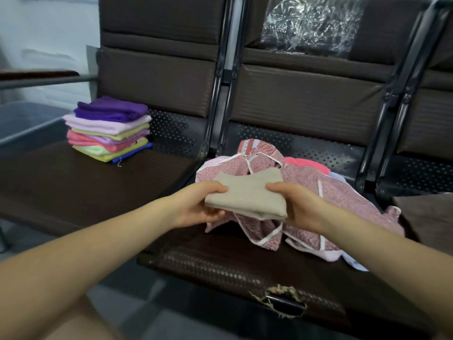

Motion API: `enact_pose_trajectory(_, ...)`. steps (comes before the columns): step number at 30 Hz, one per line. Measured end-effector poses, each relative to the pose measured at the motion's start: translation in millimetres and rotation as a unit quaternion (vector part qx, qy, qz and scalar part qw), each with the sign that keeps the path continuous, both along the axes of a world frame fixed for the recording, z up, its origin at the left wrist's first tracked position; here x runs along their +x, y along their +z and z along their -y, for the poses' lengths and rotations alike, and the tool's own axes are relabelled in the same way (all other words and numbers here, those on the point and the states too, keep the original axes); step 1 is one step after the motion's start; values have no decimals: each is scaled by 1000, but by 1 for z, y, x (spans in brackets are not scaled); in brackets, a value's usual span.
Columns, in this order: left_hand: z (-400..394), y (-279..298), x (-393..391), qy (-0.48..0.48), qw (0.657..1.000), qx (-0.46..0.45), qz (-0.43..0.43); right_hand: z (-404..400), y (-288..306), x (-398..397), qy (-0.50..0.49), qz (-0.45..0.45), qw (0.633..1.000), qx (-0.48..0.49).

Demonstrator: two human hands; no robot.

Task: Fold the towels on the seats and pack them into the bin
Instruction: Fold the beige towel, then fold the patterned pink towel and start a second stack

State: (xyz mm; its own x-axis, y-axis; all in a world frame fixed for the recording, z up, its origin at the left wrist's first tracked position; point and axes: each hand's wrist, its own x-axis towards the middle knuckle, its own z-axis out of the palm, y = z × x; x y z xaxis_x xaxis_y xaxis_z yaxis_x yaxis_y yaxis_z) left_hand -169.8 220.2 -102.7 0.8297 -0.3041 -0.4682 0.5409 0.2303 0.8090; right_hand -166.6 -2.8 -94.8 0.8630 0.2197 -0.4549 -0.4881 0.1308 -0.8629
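Over the middle seat (220, 263), both hands pinch a folded beige towel (247, 195), left hand (196, 204) on its left edge, right hand (297, 204) on its right. Its long axis runs left to right, roughly level. Keeping the layers squared matters before stacking. Beneath lies an unfolded pile (306, 192); farther left sits the folded stack (107, 128).
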Motion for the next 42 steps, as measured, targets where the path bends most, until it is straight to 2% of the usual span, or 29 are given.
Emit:
enact_pose_trajectory(6, -53, -11, -1, -10, 998, 42, 35, -43, -26, 2, 39, -34, 999, -6)
enact_pose_trajectory(11, -103, 6, 38, 146, 986, 78, 28, -117, -1, 64, 36, 29, 998, -35)
enact_pose_trajectory(14, -148, 36, 84, 225, 961, 117, 108, -180, 23, 118, 37, 105, 992, -67)
enact_pose_trajectory(17, -199, 68, 128, 312, 913, 186, 184, -244, 50, 164, 42, 171, 982, -75)
enact_pose_trajectory(20, -262, 90, 184, 378, 837, 284, 275, -312, 72, 220, 49, 230, 971, -38)
enact_pose_trajectory(22, -295, 97, 213, 410, 798, 332, 290, -346, 80, 251, 44, 241, 969, -18)
enact_pose_trajectory(24, -312, 95, 231, 378, 772, 427, 281, -370, 76, 271, 44, 226, 973, -23)
enact_pose_trajectory(26, -319, 76, 245, 251, 725, 591, 249, -381, 60, 278, 71, 215, 970, -86)
enact_pose_trajectory(28, -318, 53, 250, 172, 681, 673, 232, -377, 44, 276, 108, 232, 953, -164)
enact_pose_trajectory(30, -311, 38, 248, 187, 634, 704, 260, -359, 30, 271, 100, 255, 941, -201)
enact_pose_trajectory(32, -301, 35, 240, 241, 607, 701, 287, -333, 22, 261, 77, 264, 940, -203)
enact_pose_trajectory(34, -285, 36, 225, 278, 616, 673, 301, -300, 20, 244, 62, 248, 946, -199)
enact_pose_trajectory(38, -222, 34, 178, 262, 706, 580, 311, -214, 22, 184, 42, 208, 960, -185)
enact_pose_trajectory(42, -131, 25, 133, 196, 768, 528, 305, -121, 17, 117, 20, 227, 948, -224)
